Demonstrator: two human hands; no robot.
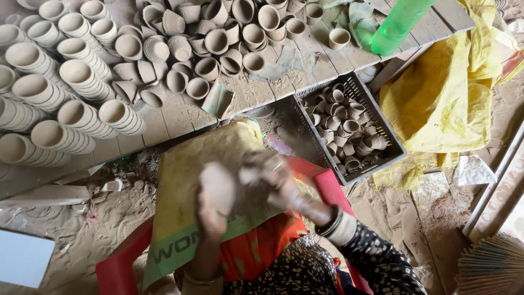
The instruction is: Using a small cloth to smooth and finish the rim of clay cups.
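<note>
Head view shows the left hand point(212, 210) cupped under a pale clay cup point(218, 188), fingers curled around it to steady it over the lap cloth point(180, 186), which would catch dust. At two o'clock of the cup, the blurred right hand point(273, 177) presses against it; its finger spread cannot be told.

1. The clay cups point(82, 82) are pale beige-grey, dusty all over.
2. The bottle point(398, 24) is translucent bright green.
3. The crate point(382, 128) is dark grey with a mesh pattern.
4. The sheet point(442, 98) is yellow.
5. The chair point(117, 270) is red.
6. The lap cloth point(185, 180) is tan with a green band.
7. The sleeve point(376, 259) is black with small white speckles.
8. The garment point(262, 248) is orange.
</note>
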